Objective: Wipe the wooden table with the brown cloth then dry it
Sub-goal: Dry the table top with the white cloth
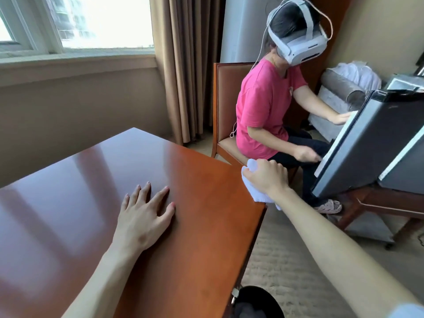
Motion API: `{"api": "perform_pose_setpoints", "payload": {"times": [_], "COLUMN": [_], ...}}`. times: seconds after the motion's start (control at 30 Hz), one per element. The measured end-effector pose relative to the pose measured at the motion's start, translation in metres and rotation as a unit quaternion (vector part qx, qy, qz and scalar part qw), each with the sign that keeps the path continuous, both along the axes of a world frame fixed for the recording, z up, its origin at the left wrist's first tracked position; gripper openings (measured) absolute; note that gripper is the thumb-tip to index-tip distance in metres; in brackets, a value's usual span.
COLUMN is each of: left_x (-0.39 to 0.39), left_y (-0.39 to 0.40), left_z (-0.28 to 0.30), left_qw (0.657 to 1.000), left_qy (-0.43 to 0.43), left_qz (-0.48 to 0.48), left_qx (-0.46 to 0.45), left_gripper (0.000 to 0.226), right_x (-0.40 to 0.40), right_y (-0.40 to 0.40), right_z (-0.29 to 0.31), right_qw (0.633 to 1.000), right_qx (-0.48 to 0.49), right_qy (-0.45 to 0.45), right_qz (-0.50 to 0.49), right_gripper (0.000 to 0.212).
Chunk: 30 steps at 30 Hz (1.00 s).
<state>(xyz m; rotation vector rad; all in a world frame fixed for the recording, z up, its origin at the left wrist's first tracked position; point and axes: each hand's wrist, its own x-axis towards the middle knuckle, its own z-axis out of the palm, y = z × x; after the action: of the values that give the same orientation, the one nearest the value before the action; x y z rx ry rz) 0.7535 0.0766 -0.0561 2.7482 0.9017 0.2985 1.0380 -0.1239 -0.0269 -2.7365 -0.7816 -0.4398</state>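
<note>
The glossy reddish wooden table (197, 203) fills the lower left of the head view. My left hand (146, 216) lies flat on its top near the middle, fingers spread and straight. My right hand (266, 175) grips a bunched white cloth (254, 193) at the table's right edge, close to the far right corner. Part of the cloth hangs past the edge, below my wrist. No brown cloth shows in the frame.
A person in a pink shirt (261, 111) with a white headset sits on a wooden chair (227, 106) just beyond the table's right corner, handling a grey mini fridge (367, 143). A black bin (257, 301) stands by the table's near right side. Curtains and a window lie behind.
</note>
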Motion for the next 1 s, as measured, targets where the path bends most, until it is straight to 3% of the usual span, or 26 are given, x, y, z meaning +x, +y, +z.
{"api": "perform_pose_setpoints", "payload": {"times": [0.13,0.23,0.33,0.43,0.6,0.67,0.77,0.83,1.0], "left_x": [0.002,0.001,0.0,0.0,0.001,0.001,0.0,0.001,0.002], "left_y": [0.001,0.0,-0.001,0.0,0.001,-0.001,-0.002,-0.001,-0.003], "left_z": [0.001,0.001,0.001,0.001,0.003,0.002,0.002,0.003,0.004], "left_qw": [1.0,1.0,1.0,1.0,1.0,1.0,1.0,1.0,1.0], "left_qy": [0.003,0.002,0.016,0.027,0.016,0.015,0.021,0.025,0.026], "left_qz": [-0.001,-0.001,-0.005,-0.005,0.0,-0.003,-0.004,-0.005,-0.005], "left_qx": [0.004,0.001,0.002,0.009,0.008,0.006,0.003,0.004,0.006], "left_gripper": [0.062,0.062,0.062,0.062,0.06,0.06,0.061,0.062,0.062], "right_x": [-0.008,-0.063,-0.086,-0.04,-0.018,-0.051,-0.115,-0.108,-0.017], "right_y": [0.015,0.008,-0.008,0.0,0.021,0.026,0.021,0.016,0.033], "right_z": [0.001,-0.018,-0.026,-0.007,0.016,0.004,-0.023,-0.021,0.018], "right_qw": [1.0,0.994,0.989,0.998,1.0,1.0,0.986,0.982,0.997], "right_qx": [-0.011,-0.008,0.011,-0.004,-0.009,0.01,0.004,-0.013,-0.035], "right_qy": [-0.01,-0.067,-0.05,-0.013,0.002,-0.01,-0.049,-0.054,0.029], "right_qz": [-0.01,0.086,0.141,0.066,-0.018,0.017,0.159,0.182,-0.056], "right_gripper": [0.04,0.037,0.047,0.054,0.042,0.041,0.041,0.043,0.044]}}
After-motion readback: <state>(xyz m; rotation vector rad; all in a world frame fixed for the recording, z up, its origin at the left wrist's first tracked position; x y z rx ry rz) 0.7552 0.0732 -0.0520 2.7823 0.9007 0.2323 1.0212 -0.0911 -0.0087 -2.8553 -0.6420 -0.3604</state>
